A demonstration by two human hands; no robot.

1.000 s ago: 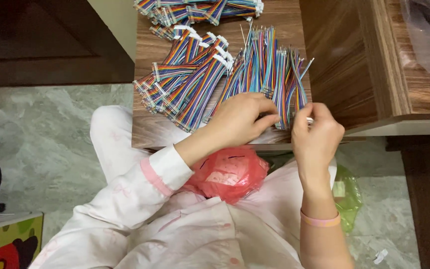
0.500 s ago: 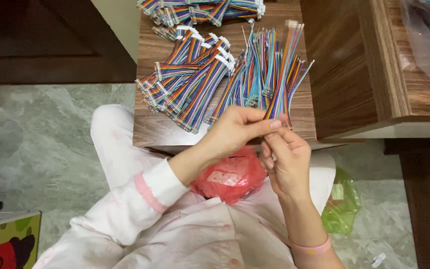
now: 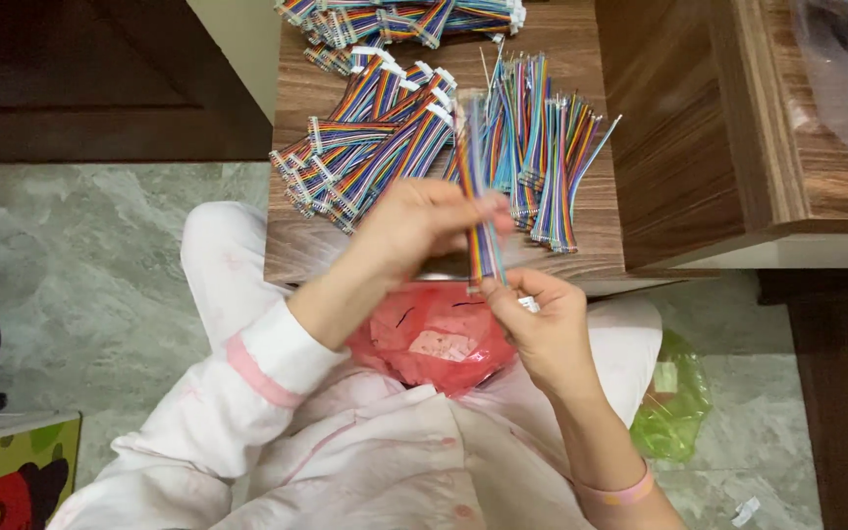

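I see both hands closed on one rainbow ribbon cable (image 3: pixel 481 211); its long axis runs near to far, upright above the wooden table (image 3: pixel 601 236); the right hand (image 3: pixel 542 329) pinches the near end, the left hand (image 3: pixel 424 231) grips just beyond it; loose cable bundles (image 3: pixel 375 147) lie farther left; a red bag (image 3: pixel 434 339) rests on the lap.
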